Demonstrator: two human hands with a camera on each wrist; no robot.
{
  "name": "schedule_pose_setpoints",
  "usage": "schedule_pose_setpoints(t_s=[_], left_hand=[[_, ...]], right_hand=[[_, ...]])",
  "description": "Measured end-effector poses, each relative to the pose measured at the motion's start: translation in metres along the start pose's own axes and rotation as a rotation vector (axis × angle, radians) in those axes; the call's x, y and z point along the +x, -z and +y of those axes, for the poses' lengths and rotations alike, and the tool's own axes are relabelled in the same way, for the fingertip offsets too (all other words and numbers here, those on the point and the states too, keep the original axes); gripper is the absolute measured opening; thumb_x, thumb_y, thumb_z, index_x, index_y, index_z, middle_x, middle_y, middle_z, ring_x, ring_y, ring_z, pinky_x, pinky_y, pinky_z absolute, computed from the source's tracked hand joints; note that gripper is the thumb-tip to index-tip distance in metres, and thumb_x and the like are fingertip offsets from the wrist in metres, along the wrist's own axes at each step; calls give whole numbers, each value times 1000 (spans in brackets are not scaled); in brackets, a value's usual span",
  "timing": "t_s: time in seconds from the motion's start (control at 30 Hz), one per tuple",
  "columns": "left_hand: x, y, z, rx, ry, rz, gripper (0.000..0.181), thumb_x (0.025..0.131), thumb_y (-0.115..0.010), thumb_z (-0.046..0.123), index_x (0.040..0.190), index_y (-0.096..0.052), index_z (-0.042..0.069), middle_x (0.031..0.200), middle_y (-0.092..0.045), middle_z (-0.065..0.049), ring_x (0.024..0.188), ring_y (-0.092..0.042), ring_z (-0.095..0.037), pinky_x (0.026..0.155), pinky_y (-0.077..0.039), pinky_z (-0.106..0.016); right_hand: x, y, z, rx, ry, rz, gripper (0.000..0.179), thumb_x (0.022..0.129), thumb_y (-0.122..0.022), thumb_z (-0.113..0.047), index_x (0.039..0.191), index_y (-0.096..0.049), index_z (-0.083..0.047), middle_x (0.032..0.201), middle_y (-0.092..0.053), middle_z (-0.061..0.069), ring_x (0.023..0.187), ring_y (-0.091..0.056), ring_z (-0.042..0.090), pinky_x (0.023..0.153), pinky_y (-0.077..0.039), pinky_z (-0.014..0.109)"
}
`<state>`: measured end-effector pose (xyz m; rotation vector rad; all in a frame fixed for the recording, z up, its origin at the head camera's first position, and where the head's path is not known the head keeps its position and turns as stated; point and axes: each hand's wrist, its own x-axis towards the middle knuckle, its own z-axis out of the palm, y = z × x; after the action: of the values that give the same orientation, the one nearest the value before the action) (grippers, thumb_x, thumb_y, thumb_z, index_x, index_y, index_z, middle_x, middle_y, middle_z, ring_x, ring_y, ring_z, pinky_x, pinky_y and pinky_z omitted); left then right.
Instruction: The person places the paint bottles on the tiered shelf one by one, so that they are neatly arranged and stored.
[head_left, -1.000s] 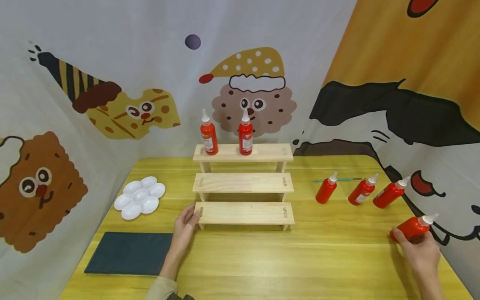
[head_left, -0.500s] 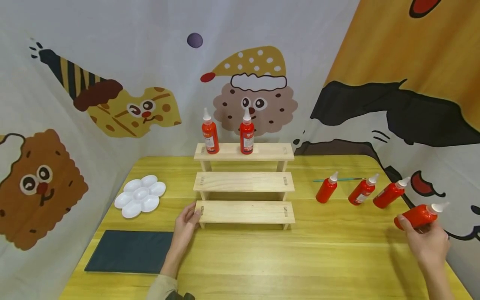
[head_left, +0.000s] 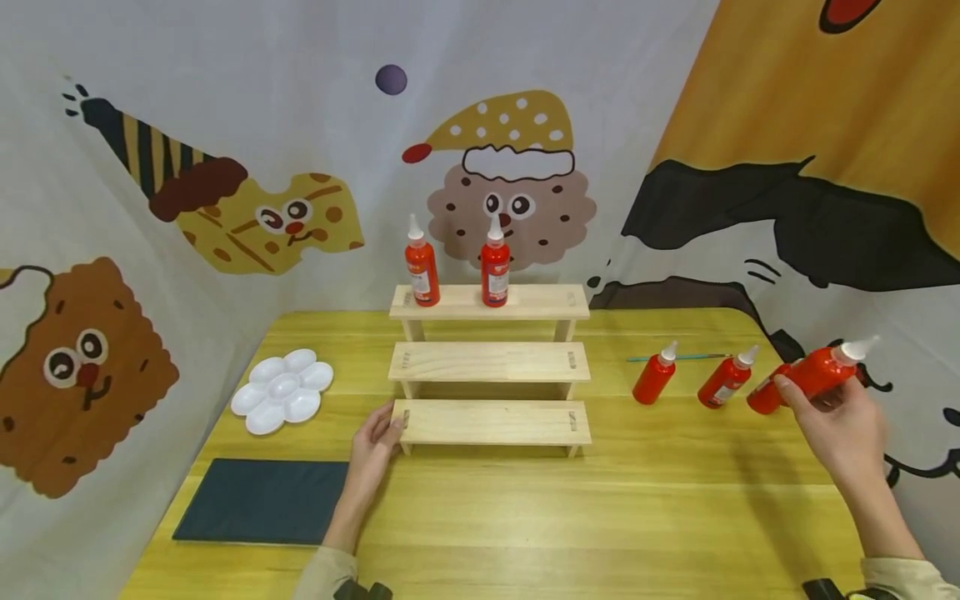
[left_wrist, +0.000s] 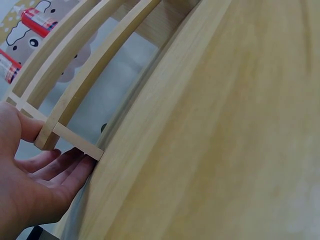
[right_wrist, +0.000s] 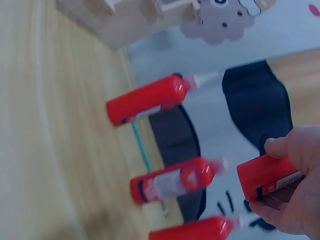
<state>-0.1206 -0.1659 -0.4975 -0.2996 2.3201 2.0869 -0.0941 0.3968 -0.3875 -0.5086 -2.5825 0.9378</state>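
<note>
A three-step wooden display stand (head_left: 491, 423) stands mid-table. My left hand (head_left: 372, 450) grips the left end of its lowest step, thumb on the board and fingers by the leg in the left wrist view. In my right hand (head_left: 846, 429) is a red paint bottle (head_left: 822, 372) with a white nozzle, held tilted above the table. It overlaps another red bottle (head_left: 762, 400) behind it in the head view. Two more red bottles (head_left: 655, 379) (head_left: 724, 382) stand to the left of that one. On the top step, two matching bottles (head_left: 423, 275) (head_left: 496, 275) stand upright.
At the left lie a white flower-shaped palette (head_left: 284, 385) and a dark rectangular board (head_left: 258, 502). A thin teal paintbrush (head_left: 697, 357) lies behind the bottles on the right. Printed curtain (head_left: 300, 100) surrounds the table's back and sides.
My right hand has raised the bottle from the right front of the table and carried it away from me, over toward the standing bottles. The left hand has stayed on the stand.
</note>
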Motion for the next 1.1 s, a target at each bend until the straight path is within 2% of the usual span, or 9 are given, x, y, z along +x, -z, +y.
schedule_pose_setpoints(t_s=[0.13,0.23,0.3,0.37,0.47,0.57,0.7,0.9,1.1], left_hand=[[0,-1,-1,5,-3,4,52,105,-56,22,151,-44,0,142,-56,-29,125,-59,-35,86,-55,-24],[1,-2,-1,4,2,8,51,105,-56,21,150,-44,0,141,-56,-29,124,-59,-34,84,-54,-22],[1,-2,-1,1,3,12,51,105,-57,21,150,-44,-1,141,-57,-29,123,-60,-33,83,-54,-21],[1,-2,-2,-4,7,15,51,105,-57,20,150,-45,0,140,-57,-29,122,-60,-32,82,-54,-21],[1,-1,-2,-5,7,16,51,105,-57,21,150,-45,0,140,-57,-29,122,-60,-31,83,-54,-21],[1,-1,-2,-5,5,11,52,105,-56,22,151,-44,0,141,-57,-29,123,-59,-32,83,-54,-21],[-1,0,-1,-7,5,7,52,106,-56,22,151,-43,1,141,-56,-28,124,-59,-32,84,-54,-22],[0,-1,0,-6,8,7,52,105,-56,23,152,-43,2,142,-56,-27,123,-59,-30,84,-54,-22],[0,-1,-1,4,8,5,53,106,-56,24,152,-43,2,142,-56,-27,125,-59,-32,85,-54,-23]], right_hand=[[9,-4,-24,-1,27,-18,63,99,-63,-41,139,-48,5,129,-60,35,79,-47,-10,64,-46,13],[16,-9,-43,9,59,-33,64,100,-62,-42,141,-47,4,131,-59,35,93,-66,20,81,-59,41],[19,-14,-56,21,94,-43,63,101,-61,-42,142,-46,4,133,-59,34,106,-64,44,90,-52,62],[23,-20,-69,52,135,-60,63,102,-60,-40,142,-45,5,135,-58,35,115,-60,52,95,-47,67],[29,-29,-88,81,197,-73,59,101,-60,-39,140,-48,3,133,-61,32,115,-61,51,92,-57,45],[34,-39,-108,117,231,-105,59,101,-61,-42,139,-50,2,131,-62,30,115,-62,48,88,-55,34],[38,-54,-132,144,268,-141,60,100,-61,-45,137,-52,1,129,-64,28,113,-64,45,92,-54,48],[45,-72,-160,174,300,-163,61,99,-62,-48,132,-55,2,123,-68,28,105,-66,41,84,-49,37],[53,-92,-185,207,362,-216,55,99,-64,-44,129,-57,2,118,-70,25,99,-67,38,83,-50,38]])
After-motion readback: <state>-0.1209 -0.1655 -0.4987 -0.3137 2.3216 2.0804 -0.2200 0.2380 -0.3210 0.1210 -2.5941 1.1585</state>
